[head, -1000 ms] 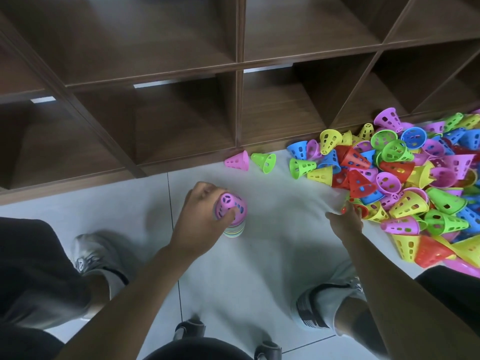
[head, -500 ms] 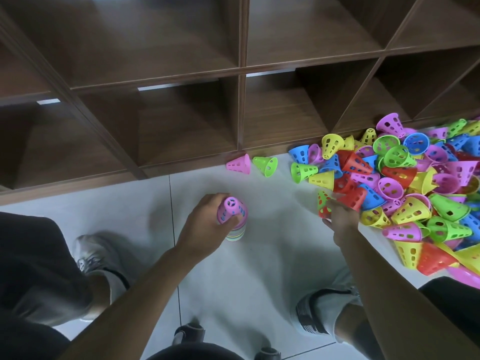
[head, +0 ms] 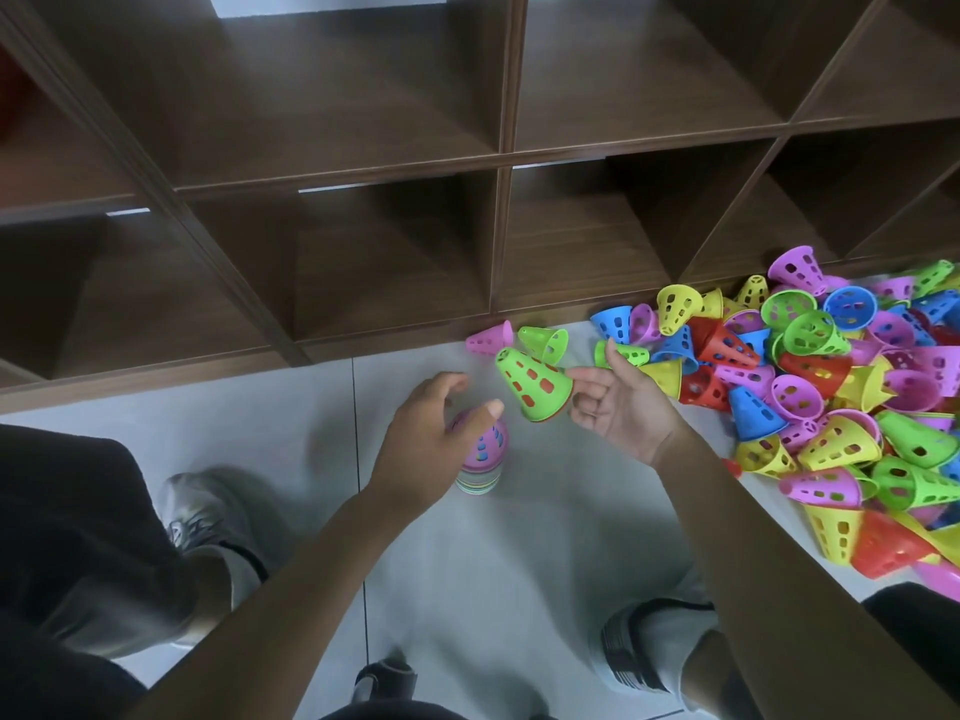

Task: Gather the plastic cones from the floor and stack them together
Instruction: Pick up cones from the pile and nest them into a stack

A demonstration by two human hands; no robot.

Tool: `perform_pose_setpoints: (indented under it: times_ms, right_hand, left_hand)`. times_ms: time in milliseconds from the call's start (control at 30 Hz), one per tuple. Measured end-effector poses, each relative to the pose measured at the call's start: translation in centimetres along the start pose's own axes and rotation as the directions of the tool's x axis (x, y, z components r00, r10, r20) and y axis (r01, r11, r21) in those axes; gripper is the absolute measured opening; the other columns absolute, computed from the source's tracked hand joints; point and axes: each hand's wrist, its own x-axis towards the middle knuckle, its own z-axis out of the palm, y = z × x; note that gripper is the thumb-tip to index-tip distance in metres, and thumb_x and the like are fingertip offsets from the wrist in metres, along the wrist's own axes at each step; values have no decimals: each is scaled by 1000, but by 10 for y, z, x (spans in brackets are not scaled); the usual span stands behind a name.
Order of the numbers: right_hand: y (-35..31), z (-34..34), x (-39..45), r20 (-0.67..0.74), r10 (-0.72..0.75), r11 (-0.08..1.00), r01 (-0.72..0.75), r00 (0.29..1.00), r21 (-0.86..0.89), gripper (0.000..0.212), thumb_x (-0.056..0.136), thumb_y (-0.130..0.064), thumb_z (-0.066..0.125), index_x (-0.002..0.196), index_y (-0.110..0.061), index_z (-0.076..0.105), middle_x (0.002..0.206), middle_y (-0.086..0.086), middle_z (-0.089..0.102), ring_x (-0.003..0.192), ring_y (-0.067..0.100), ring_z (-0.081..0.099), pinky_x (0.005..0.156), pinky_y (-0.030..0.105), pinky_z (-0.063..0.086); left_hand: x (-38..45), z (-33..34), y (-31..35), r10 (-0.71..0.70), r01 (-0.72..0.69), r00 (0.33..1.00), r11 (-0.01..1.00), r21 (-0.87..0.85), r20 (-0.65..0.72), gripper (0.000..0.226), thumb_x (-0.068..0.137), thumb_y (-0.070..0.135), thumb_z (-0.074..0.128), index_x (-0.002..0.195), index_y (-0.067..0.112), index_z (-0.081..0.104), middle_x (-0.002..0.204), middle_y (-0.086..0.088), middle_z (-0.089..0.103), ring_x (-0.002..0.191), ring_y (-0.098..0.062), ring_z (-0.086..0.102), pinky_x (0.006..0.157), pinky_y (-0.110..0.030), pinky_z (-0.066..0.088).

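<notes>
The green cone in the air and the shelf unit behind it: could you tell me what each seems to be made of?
Green cone: looks like thin moulded plastic, smooth, with punched slots. Shelf unit: appears wood or wood-look laminate, dark brown and matte; grain streaks show, though veneer or solid is unclear.
</notes>
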Motion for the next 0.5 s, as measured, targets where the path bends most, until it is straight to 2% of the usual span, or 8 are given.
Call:
perform_pose_setpoints:
  times_ms: [100,167,267,333,433,500]
  right_hand:
    - [-7,22,1,150,3,999,-10,989,48,56,97,-53,47,90,-8,80,87,9,75,80,19,58,86,34,50]
    - [-10,35,1,240,1,998,-16,971,62,56,96,-52,47,91,-8,80,88,9,76,79,18,59,86,34,51]
    - [-11,49,2,339,1,999,-19,941,50,52,93,-53,53,96,-7,78,95,11,76,89,22,58,93,37,48]
    - [-12,54,3,375,5,999,-24,927,47,51,91,-53,57,99,-7,77,100,12,76,93,23,59,98,40,45]
    - [-14,55,2,416,16,999,-30,909,28,53,97,-51,45,99,-9,78,95,8,76,84,17,64,96,39,44]
    - [-19,56,2,416,36,999,-22,909,-38,56,98,-51,41,102,-9,76,96,8,75,85,18,64,93,38,47]
  left_hand:
    - [2,-2,7,-25,25,1000,996,-90,-1,66,84,61,64,140,27,53,137,12,60,123,-8,55,103,-36,49]
    - [4,-2,12,-27,31,999,988,-153,28,59,83,58,66,136,33,53,132,15,62,123,-6,55,104,-36,49]
    - [5,-1,18,-40,55,997,966,-253,66,58,80,57,66,132,36,52,125,18,66,122,-5,57,104,-34,50]
    - [6,-2,20,-50,62,998,947,-315,46,59,79,55,69,132,33,53,122,16,68,117,-5,62,100,-30,53]
    - [8,-5,21,-58,57,998,921,-385,7,50,82,45,78,126,33,57,116,14,71,108,-4,66,85,-18,56]
    - [10,-6,20,-68,46,997,922,-385,-44,49,83,42,80,125,31,59,115,11,69,105,-5,65,80,-16,55]
